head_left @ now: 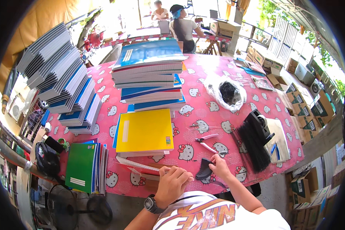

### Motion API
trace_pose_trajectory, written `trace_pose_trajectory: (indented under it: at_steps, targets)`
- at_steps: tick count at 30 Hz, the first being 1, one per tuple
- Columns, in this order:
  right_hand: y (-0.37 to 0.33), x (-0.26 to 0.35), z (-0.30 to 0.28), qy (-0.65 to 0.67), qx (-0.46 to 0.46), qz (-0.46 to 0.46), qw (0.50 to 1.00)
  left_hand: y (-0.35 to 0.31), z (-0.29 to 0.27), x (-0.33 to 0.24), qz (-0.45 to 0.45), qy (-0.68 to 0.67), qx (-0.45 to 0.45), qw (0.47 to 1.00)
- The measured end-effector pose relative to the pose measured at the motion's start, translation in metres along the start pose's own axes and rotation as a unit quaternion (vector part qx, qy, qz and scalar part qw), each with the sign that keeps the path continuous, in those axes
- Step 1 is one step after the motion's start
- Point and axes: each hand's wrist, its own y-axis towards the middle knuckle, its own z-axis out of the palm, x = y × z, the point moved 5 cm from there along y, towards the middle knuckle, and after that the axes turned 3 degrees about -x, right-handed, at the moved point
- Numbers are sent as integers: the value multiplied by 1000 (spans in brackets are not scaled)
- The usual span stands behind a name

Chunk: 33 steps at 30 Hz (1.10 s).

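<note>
My left hand (175, 180), with a watch on its wrist, is closed on the right end of a red-edged notebook (138, 165) at the table's near edge. Its fingers partly hide that end. With bent fingers, my right hand (219, 168) pinches the upper right side of a black, curved, ridged piece (204, 170) at the table's near edge. Just beyond it lie pliers (207, 144) with pink handles. A yellow notebook (145, 130) tops a low pile beyond my left hand.
Tall notebook stacks stand at left (61, 69) and centre (147, 57); a green notebook (79, 166) tops another pile. To the right are black binding coils (253, 145), a tape dispenser (262, 124), blue-handled cutters (275, 151) and a plastic bag (218, 92). Two people sit or stand at the back.
</note>
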Motion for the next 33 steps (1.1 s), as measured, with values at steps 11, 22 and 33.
trace_pose_trajectory:
  at_steps: [11,22,33]
  targets:
    - [-8,27,12,-152,78,-277,946,6,-22,1,-100,-147,-52,983]
    - [4,32,44,-257,160,-239,922,7,-18,-1,-50,-35,-41,997]
    - [0,71,19,384,373,-87,840,-4,-6,6,-44,20,39,998]
